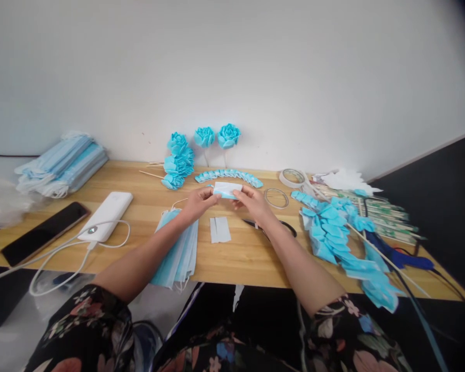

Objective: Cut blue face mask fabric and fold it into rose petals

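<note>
My left hand [197, 202] pinches the left end of a small white and pale-blue piece of mask fabric [227, 189]. Its right end is between the thumb and fingers of my right hand [254, 203], so the piece stretches level between both hands above the table. Behind it curves a row of folded blue petals [228, 174]. Below lies a small grey-white piece with a slit [220, 229]. Black-handled scissors [289, 227] rest partly under my right forearm. A fan of blue face masks [177, 248] lies beside my left forearm.
Blue fabric flowers [178, 160] on sticks lie and lean by the wall. Tape rolls [292, 178], a blue petal heap [333, 232] and a blue-handled tool [411, 260] occupy the right. Leftward are stacked masks [65, 160], a phone [44, 232] and a cabled power bank [107, 214].
</note>
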`<state>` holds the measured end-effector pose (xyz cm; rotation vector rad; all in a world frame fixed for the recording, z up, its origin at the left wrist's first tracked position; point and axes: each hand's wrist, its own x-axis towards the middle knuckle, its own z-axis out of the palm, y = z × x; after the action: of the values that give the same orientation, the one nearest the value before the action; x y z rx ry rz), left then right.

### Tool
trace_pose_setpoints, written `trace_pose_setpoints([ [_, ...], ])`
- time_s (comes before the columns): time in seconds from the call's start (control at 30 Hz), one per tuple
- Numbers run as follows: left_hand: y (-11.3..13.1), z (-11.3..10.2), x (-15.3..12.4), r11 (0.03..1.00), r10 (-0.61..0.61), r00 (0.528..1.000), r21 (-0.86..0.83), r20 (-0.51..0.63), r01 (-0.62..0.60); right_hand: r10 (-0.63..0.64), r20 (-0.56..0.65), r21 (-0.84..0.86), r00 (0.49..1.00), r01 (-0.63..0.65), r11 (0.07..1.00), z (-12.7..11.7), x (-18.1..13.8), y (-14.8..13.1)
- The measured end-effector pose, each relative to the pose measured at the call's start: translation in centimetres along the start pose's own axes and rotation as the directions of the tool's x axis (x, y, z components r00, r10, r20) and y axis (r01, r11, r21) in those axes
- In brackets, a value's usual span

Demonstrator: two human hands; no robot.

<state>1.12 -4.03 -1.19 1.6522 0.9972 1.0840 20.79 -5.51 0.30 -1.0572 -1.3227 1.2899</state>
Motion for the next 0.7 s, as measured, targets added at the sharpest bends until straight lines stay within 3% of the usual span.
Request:
trace_pose_setpoints([
  [0.13,-0.59,-0.03,0.06,0.999,0.020,1.000,0.032,0.004,-0.020,-0.056,-0.098,-0.057,0.994,0.051,0.997,0.06,0.10,0.36],
  [0.3,-0.40,-0.18,0.04,0.999,0.009,0.999,0.040,0.032,-0.010,-0.074,-0.129,-0.079,0.989,0.064,0.995,0.17,0.04,0.53],
  [0.57,0.05,0.09,-0.16,0.997,-0.017,1.000,0.073,0.018,0.015,-0.034,-0.050,-0.015,0.998,0.033,0.999,-0.11,0.01,0.22],
  [0.7,0.21,-0.07,0.17,0.987,0.020,1.000,0.158,0.015,-0.022,-0.029,-0.006,-0.109,1.000,0.029,0.994,0.08,-0.14,0.37],
])
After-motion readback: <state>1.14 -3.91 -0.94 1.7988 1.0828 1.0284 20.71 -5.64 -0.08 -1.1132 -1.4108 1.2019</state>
